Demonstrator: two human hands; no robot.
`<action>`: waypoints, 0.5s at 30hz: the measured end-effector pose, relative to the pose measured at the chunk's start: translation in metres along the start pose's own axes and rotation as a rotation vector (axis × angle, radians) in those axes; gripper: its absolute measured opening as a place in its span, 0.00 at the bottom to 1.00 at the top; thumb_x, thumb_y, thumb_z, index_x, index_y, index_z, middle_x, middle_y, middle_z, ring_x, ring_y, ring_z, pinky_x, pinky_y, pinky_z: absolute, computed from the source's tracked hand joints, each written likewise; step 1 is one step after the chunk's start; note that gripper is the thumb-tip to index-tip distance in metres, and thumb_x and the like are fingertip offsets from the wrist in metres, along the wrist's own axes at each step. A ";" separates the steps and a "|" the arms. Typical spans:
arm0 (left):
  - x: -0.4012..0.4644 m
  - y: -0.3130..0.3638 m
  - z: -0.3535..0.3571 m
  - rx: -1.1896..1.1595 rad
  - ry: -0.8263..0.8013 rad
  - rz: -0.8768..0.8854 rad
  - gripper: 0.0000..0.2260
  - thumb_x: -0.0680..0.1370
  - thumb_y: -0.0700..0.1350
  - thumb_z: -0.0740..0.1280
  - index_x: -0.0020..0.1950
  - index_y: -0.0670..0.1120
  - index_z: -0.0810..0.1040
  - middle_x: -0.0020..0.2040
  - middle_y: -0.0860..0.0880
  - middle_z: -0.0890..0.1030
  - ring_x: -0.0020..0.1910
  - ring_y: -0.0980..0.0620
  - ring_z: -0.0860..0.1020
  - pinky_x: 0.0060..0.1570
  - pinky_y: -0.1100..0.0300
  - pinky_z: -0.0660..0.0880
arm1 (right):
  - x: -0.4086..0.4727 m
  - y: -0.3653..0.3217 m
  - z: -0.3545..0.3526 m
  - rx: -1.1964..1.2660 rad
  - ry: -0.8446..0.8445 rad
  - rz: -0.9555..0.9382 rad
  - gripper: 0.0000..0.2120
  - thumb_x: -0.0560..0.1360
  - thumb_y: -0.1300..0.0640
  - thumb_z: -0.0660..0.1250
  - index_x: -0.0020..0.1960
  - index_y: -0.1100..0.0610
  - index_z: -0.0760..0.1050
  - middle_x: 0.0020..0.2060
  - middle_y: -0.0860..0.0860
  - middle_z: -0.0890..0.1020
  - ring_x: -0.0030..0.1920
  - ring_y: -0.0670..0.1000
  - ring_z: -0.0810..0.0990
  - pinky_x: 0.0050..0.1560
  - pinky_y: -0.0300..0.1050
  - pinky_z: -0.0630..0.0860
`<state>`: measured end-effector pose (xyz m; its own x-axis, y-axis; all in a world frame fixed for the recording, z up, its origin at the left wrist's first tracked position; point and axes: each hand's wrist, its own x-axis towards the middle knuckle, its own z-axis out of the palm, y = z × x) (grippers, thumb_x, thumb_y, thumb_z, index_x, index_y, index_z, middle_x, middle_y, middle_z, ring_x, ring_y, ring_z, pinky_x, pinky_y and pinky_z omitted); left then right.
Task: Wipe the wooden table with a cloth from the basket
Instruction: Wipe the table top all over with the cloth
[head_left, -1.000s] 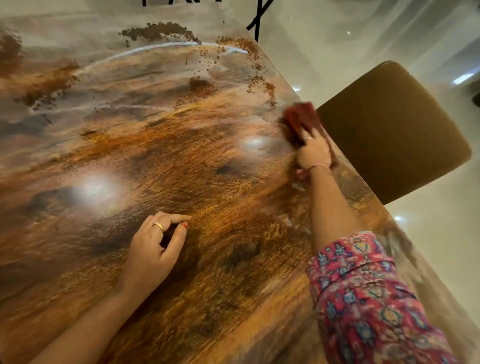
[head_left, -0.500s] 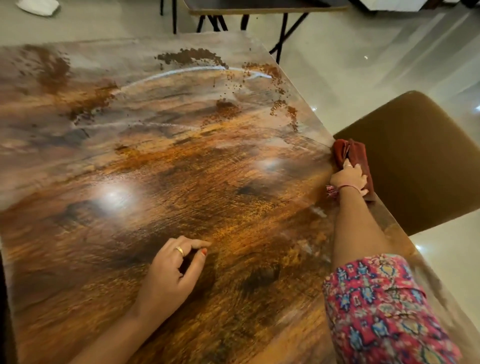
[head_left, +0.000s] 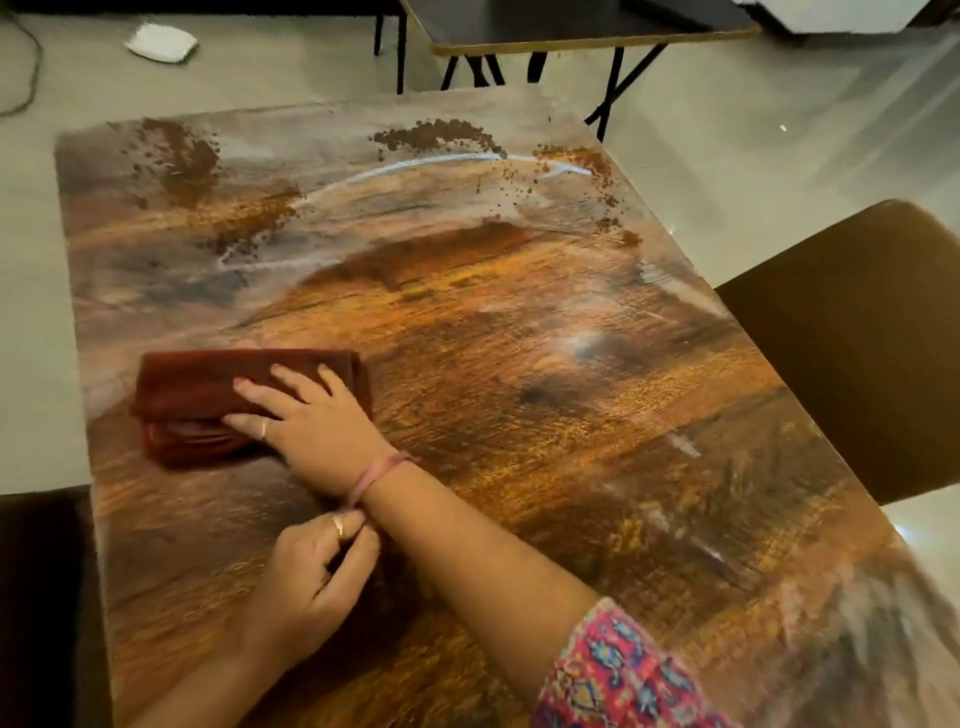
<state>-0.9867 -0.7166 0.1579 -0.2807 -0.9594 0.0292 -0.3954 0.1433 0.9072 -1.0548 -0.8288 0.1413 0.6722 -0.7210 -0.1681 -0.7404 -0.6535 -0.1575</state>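
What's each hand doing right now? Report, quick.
Left hand: fingers curled, holding nothing, resting on the wooden table.
Right hand: open, fingers flat, pressing the cloth.

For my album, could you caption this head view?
Right hand presses a folded red cloth across the wooden table.
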 end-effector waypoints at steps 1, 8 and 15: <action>-0.004 -0.001 -0.005 -0.006 -0.013 -0.001 0.12 0.76 0.54 0.57 0.37 0.52 0.75 0.30 0.55 0.77 0.27 0.59 0.75 0.29 0.66 0.68 | -0.003 0.003 -0.002 -0.010 0.014 -0.026 0.22 0.82 0.56 0.53 0.75 0.44 0.59 0.77 0.46 0.54 0.76 0.55 0.51 0.73 0.61 0.50; -0.014 0.000 -0.031 -0.015 0.038 0.008 0.15 0.78 0.56 0.56 0.40 0.51 0.78 0.30 0.55 0.79 0.26 0.56 0.77 0.27 0.60 0.72 | -0.058 0.194 -0.022 0.050 0.211 0.741 0.26 0.76 0.63 0.55 0.72 0.45 0.64 0.75 0.51 0.62 0.72 0.59 0.61 0.70 0.61 0.61; -0.029 0.003 -0.052 -0.098 0.106 -0.041 0.16 0.77 0.56 0.56 0.40 0.51 0.80 0.30 0.53 0.80 0.28 0.53 0.77 0.28 0.57 0.72 | -0.125 0.197 -0.026 0.350 0.209 1.520 0.25 0.81 0.57 0.52 0.76 0.45 0.53 0.77 0.48 0.49 0.76 0.58 0.46 0.72 0.64 0.46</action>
<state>-0.9345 -0.7008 0.1819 -0.1696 -0.9850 0.0310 -0.3162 0.0842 0.9449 -1.2842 -0.8735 0.1567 -0.7052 -0.6654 -0.2449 -0.6390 0.7461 -0.1871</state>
